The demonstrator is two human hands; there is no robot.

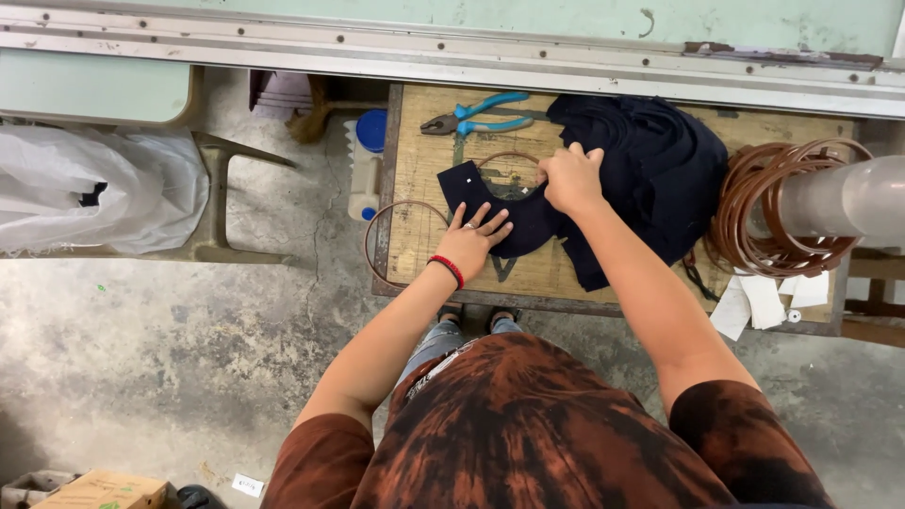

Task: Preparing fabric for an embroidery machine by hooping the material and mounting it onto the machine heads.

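Right hand [571, 177] has a closed grip on the navy fabric piece [514, 212], pinching its far edge; left hand [471, 240] lies flat, fingers spread, on its near edge. The piece runs leftward across the wooden table [415, 170], blue-handled pliers [481, 118] beyond.

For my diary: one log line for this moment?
left hand: flat on dark cloth | right hand: gripping cloth | pliers: lying on table

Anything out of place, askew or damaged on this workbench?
One thin brown ring hangs over the left edge of the wooden bench, apart from the ring stack at right. The left hand and right hand press dark cloth. Nothing looks spilled or damaged.
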